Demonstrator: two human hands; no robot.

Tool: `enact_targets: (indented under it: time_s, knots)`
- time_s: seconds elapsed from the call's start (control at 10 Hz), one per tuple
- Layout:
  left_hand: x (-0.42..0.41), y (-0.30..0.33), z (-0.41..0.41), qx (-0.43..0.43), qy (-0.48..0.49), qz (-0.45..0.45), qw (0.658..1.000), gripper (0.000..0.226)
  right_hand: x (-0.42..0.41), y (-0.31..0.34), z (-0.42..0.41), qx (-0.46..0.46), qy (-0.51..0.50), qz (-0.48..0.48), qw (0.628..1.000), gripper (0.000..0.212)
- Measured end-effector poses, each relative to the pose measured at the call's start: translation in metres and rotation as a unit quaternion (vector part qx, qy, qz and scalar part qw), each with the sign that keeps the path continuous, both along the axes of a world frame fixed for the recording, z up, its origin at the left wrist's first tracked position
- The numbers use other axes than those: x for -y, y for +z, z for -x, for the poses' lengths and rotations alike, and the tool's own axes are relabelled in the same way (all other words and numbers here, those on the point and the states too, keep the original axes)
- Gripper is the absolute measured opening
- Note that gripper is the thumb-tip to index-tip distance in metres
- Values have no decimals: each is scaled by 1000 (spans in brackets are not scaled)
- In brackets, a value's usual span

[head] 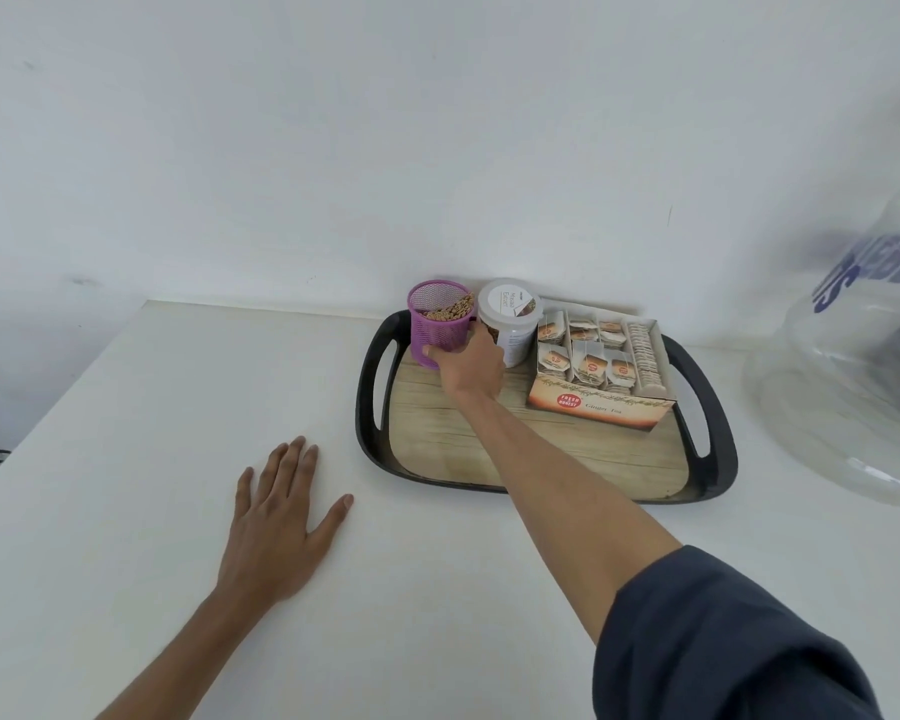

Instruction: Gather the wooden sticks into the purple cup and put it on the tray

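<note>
Right sleeve [723, 636]: dark blue, right under the lens, forearm bare and stretched out over the tray's near rim.
Bench [126, 407]: white, up against a white wall.
Water jug [853, 366]: big and clear, blue lettering, off to the right of the tray.
Tray [718, 459]: black rim, two handle slots, wood-look floor.
Left hand [276, 532]: flat on the bench, palm down, fingers straight and spread, holding nothing, well apart from the tray.
Tea box [601, 407]: open, sachets in rows, on the tray's right half.
Right hand [471, 366]: fingers curled round the lower wall of the purple cup.
White-lidded jar [510, 319]: upright, just beside the cup.
Purple cup [440, 330]: mesh, upright, mouth up, at the tray's far left corner.
Wooden sticks [453, 308]: bundled inside, leaning against the cup's right rim.
</note>
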State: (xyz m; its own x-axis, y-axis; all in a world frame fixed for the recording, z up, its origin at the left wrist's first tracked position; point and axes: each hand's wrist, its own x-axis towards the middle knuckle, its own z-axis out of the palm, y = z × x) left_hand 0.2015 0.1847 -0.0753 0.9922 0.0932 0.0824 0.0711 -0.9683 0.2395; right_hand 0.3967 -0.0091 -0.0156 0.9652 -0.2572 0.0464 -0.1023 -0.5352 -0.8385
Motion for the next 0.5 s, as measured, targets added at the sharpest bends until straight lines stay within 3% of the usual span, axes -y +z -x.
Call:
enact_targets:
  time_s: [0.3, 0.5]
  knots:
    - [0, 4, 1, -17, 4, 4, 1000, 90, 6, 6, 13, 1, 15, 14, 1000, 35]
    - [1, 17, 5, 9, -7, 103, 995, 69, 29, 23, 37, 6, 57, 21, 998, 46]
